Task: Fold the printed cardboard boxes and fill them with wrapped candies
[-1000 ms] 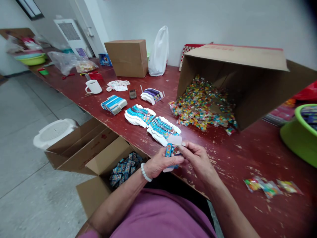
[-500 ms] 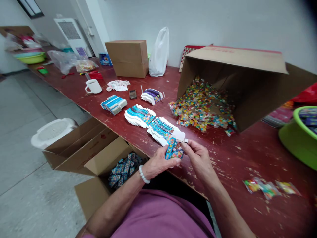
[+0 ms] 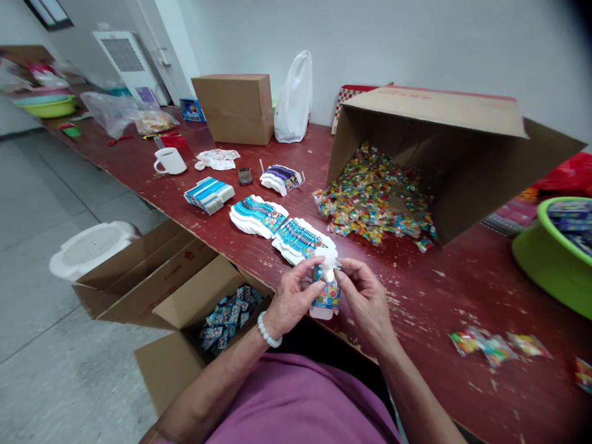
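Both hands are on a small blue printed candy box [image 3: 327, 297], held over the table's front edge. White flaps show at its top and bottom ends. My left hand [image 3: 293, 293] grips its left side and upper end, fingers closed. My right hand [image 3: 365, 299] pinches at the upper right, by the open end. Just beyond lie two fanned stacks of flat blue cartons, a near stack [image 3: 296, 239] and a farther stack [image 3: 256, 216]. Wrapped candies [image 3: 374, 203] spill from a large cardboard box [image 3: 439, 111] lying on its side.
An open cardboard carton [image 3: 160, 361] below the table edge holds small blue boxes [image 3: 229, 314]. Loose candy packets [image 3: 497, 350] lie at right, near a green basin [image 3: 546, 265]. Farther left are a white mug [image 3: 171, 161], blue-white cartons [image 3: 209, 194] and a purple stack [image 3: 280, 179].
The blue box has changed from a flattened, tilted piece to upright between my fingers, its white end flaps now showing. My right hand has moved in against its top.
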Tool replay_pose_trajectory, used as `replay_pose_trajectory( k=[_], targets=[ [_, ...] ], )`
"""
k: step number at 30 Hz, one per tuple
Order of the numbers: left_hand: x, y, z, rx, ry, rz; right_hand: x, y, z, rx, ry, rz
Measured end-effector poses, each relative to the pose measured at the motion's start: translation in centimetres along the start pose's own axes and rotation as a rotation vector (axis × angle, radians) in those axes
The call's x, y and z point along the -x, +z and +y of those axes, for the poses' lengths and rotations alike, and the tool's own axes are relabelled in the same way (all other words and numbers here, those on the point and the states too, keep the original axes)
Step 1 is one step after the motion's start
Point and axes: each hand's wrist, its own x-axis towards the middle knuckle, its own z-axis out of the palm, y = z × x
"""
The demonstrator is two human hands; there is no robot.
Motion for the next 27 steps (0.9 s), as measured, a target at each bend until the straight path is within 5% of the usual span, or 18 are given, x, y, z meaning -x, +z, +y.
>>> replay_pose_trajectory(
  k=[6,12,18,23,27],
  targets=[
    [-0.1,-0.1,0.1,0.117,-0.067,-0.012,-0.5,-1.1,-0.8,0.222,0.026,-0.099],
    [-0.3,-0.2,0.4,0.163,-0.102,-0.002,-0.2,-0.2,-1.1,-0.032,0.084,-0.039],
    [-0.2,-0.5,0.1,0.131,-0.098,-0.047,-0.7,-0.8,-0.5,0.054,0.097,-0.051],
    [-0.1,-0.4,0.1,0.066,-0.097,-0.026,-1.3,-0.8,-0.4,-0.153,0.144,0.013],
    [-0.1,-0.2,0.4,0.077,-0.045,-0.011,-1.3,-0.8,-0.2,-0.151,0.2,-0.073]
  ],
)
